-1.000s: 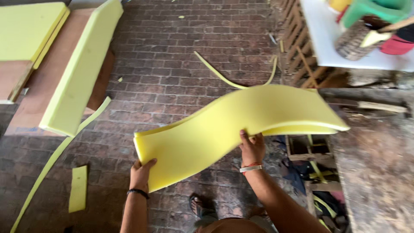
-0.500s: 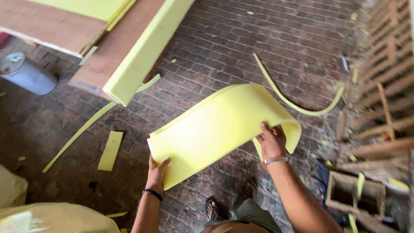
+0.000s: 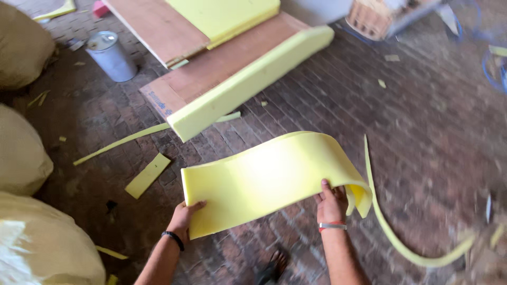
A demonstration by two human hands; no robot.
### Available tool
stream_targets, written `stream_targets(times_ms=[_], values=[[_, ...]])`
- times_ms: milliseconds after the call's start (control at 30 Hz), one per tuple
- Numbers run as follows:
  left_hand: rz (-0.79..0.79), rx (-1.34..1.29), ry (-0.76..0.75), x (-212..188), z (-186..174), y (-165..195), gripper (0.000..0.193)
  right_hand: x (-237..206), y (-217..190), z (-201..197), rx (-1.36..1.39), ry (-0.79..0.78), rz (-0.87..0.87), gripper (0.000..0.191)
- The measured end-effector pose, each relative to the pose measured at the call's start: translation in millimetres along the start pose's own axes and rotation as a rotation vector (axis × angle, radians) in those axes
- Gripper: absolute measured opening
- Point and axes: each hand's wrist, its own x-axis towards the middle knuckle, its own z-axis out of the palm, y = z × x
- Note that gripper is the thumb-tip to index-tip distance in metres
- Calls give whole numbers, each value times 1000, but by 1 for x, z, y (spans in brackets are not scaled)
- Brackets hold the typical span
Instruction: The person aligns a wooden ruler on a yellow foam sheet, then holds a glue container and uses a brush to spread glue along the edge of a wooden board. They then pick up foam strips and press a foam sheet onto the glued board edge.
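Note:
A thick yellow foam sheet (image 3: 269,177) hangs bent in a wave above the brick floor, its far end curling down on the right. My left hand (image 3: 185,216) grips its near left corner; a black band sits on that wrist. My right hand (image 3: 331,203) grips the near edge further right, with a metal bangle and a red thread on the wrist. Both hands hold the sheet off the ground.
A long yellow foam block (image 3: 248,84) lies on a wooden board (image 3: 211,68) ahead. A grey metal can (image 3: 111,55) stands at the left. Bulging pale sacks (image 3: 31,232) line the left edge. Thin foam strips (image 3: 391,221) and an offcut (image 3: 148,176) lie on the bricks.
The view has swung to the left. The foam sheet has turned with it and now curls down at its right end. Both hands keep their hold on the sheet.

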Motion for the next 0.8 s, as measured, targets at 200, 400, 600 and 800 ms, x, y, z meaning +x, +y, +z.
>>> stream_targets(times_ms=[200, 400, 600, 800], values=[[241, 173, 340, 49, 47, 53, 32, 89, -6, 111, -156, -197, -48, 42], [423, 191, 634, 52, 6, 105, 37, 112, 48, 257, -383, -428, -222, 34], [347, 222, 910, 75, -123, 147, 38, 59, 169, 418, -525, -811, -478, 26], [386, 115, 1064, 134, -281, 201, 35, 2, 308, 573, -537, -981, -458, 20]])
